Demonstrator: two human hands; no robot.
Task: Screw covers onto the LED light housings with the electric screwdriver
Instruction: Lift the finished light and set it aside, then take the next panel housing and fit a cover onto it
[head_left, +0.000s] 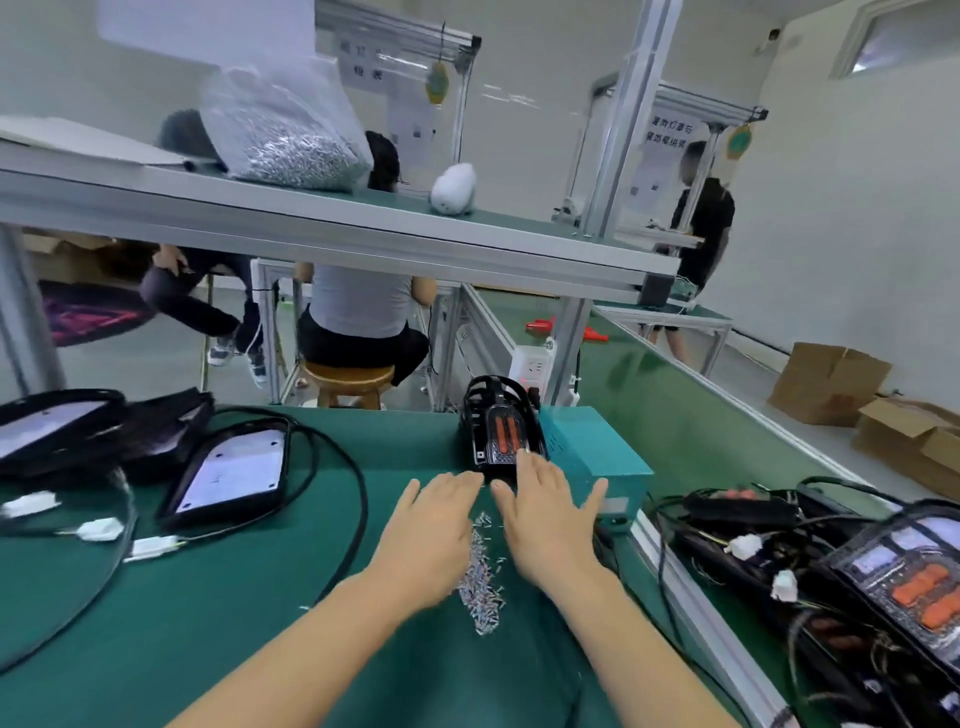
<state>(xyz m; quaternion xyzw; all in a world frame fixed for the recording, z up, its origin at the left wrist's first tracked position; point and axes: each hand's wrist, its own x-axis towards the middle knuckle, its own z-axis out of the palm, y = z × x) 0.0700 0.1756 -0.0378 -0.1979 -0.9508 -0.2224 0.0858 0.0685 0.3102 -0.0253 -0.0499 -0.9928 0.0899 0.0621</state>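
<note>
I see both hands flat, fingers straight: left hand, right hand, flanking loose screws at centre frame (no screwdriver visible); housing above awaits fastening, I judge.

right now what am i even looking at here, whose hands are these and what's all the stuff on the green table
This is one picture from a camera worn on a person's head, looking forward and down at a factory bench. The two bare hands are that person's own. The left hand and right hand lie flat and open, fingers straight, either side of a loose pile of small screws on the green table. They hold nothing. The right hand's fingertips reach a black light housing with orange parts, standing just ahead. To the left lie more housings with black cables; to the right, a heap of finished lights. On the shelf above sits a bag of screws. No screwdriver shows.
</note>
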